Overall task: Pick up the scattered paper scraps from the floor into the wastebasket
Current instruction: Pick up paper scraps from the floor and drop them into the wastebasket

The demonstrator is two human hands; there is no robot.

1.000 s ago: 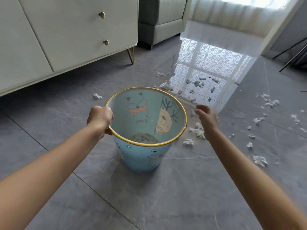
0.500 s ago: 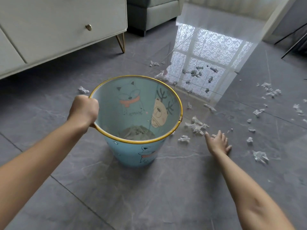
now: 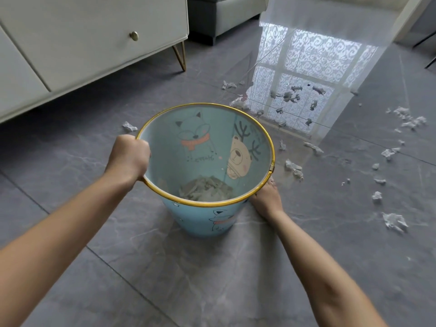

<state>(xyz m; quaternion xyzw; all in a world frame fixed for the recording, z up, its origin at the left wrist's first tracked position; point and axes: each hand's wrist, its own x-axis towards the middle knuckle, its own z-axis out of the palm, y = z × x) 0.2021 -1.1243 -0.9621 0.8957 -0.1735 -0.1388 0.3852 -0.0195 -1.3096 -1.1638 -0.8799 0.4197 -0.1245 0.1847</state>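
A light-blue wastebasket [image 3: 199, 219] with a gold rim and cartoon animals stands on the grey tile floor, with crumpled paper [image 3: 205, 191] in its bottom. My left hand [image 3: 128, 158] grips the rim on the left side. My right hand [image 3: 266, 200] is low on the floor against the basket's right side, and its fingers are hidden behind the rim. White paper scraps lie scattered to the right: one pair [image 3: 293, 167] just beyond my right hand, a bigger one [image 3: 394, 221], and a small one [image 3: 377, 196].
A white cabinet [image 3: 94, 43] on gold legs runs along the left. A grey sofa [image 3: 224, 13] stands at the back. More scraps lie near the cabinet [image 3: 129, 126] and across the bright window reflection [image 3: 292, 95]. Another scrap cluster [image 3: 410, 119] lies at the far right.
My right hand dropped from beside the rim to the floor, then slid left against the basket where a scrap lay. The view moved closer over the basket; my left hand kept its grip.
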